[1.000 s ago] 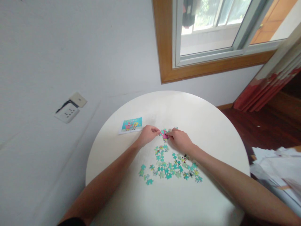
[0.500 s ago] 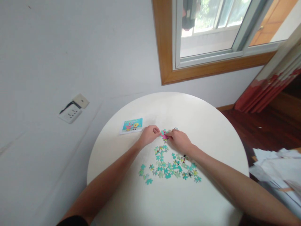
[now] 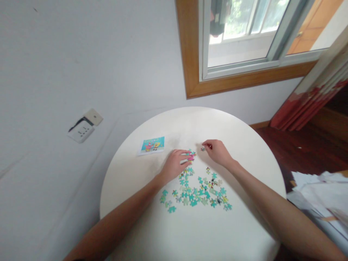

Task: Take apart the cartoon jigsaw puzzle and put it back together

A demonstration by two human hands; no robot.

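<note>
L hand [image 3: 174,165] spread over joined pink/teal pcs [image 3: 191,158] on rd white table [image 3: 179,233]. R hand [image 3: 219,153], fingertips at small pc [image 3: 202,149], grip unclear. Loose pcs [image 3: 193,197] nearer; pic card [image 3: 152,145] left, window [image 3: 241,40] far right.

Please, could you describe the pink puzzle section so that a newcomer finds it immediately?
On the round white table, find the left hand near the middle. It partly covers the pink puzzle section, whose colour sets it apart from the mostly green pieces lying below.
</note>
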